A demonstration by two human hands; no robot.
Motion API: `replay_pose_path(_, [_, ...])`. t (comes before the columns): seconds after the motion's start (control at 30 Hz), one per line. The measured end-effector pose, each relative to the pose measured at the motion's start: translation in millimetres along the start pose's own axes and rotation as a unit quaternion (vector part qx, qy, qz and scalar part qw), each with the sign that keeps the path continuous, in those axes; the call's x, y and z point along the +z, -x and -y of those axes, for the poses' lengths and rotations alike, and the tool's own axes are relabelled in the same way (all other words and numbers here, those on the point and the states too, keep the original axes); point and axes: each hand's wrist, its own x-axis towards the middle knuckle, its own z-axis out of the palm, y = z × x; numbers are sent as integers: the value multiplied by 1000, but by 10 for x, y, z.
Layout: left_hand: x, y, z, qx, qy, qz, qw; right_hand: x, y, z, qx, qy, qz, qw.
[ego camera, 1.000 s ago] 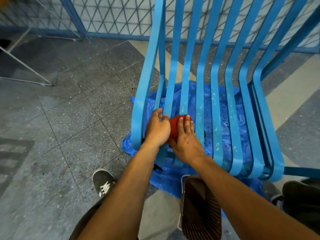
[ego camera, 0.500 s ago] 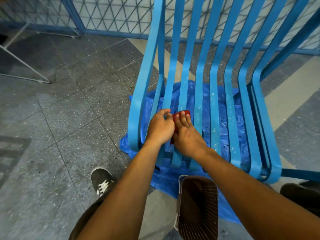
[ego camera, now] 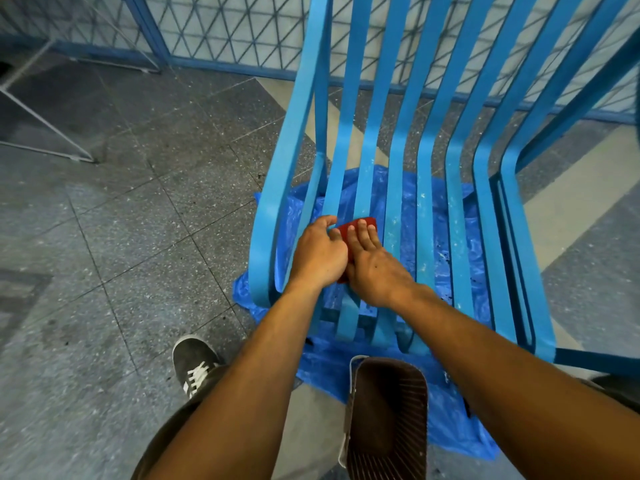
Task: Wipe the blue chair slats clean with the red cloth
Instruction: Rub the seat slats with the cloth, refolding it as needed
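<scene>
The blue slatted chair [ego camera: 426,161] stands in front of me, its seat slats speckled with pale dust. A red cloth [ego camera: 349,227] lies on the second and third slats from the left, mostly covered by my hands. My right hand [ego camera: 375,268] presses flat on the cloth, with the fingertips at its far edge. My left hand [ego camera: 318,254] curls around the slat beside the cloth and touches the right hand. Whether the left fingers also pinch the cloth is hidden.
A blue plastic sheet [ego camera: 446,407] is spread under the chair on the grey tiled floor [ego camera: 138,237]. A dark ribbed basket [ego camera: 386,420] sits near my legs, and my shoe [ego camera: 194,365] is at its left. A mesh fence [ego camera: 228,29] runs behind.
Both hands and the red cloth have slid a little farther up the slats, away from me. More of the basket shows as the view shifted.
</scene>
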Motion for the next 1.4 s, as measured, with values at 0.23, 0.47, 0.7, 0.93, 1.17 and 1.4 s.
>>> replay_pose_path(0.23, [-59,-64,28,4,-14,-21,1000,91,193,64,-7,48,2,999])
replay_pose_path(0.47, [-21,11,-59,54,-110,0,992,13,17,-43,-14,73,1,997])
replay_pose_path(0.7, [-56,-35,7,42,-231,20,972,-130,-132,-28,1,43,9,999])
replay_pose_path(0.93, [-10,-63,-10,12,-242,38,970,21,-25,-74,-13,47,-20,999])
replay_pose_path(1.17, [3,-120,-70,15,-194,10,981,-204,-431,-88,15,13,-26,999])
replay_pose_path(1.4, [-8,-193,-157,-71,-46,-4,996,28,-42,-72,-18,11,-39,999])
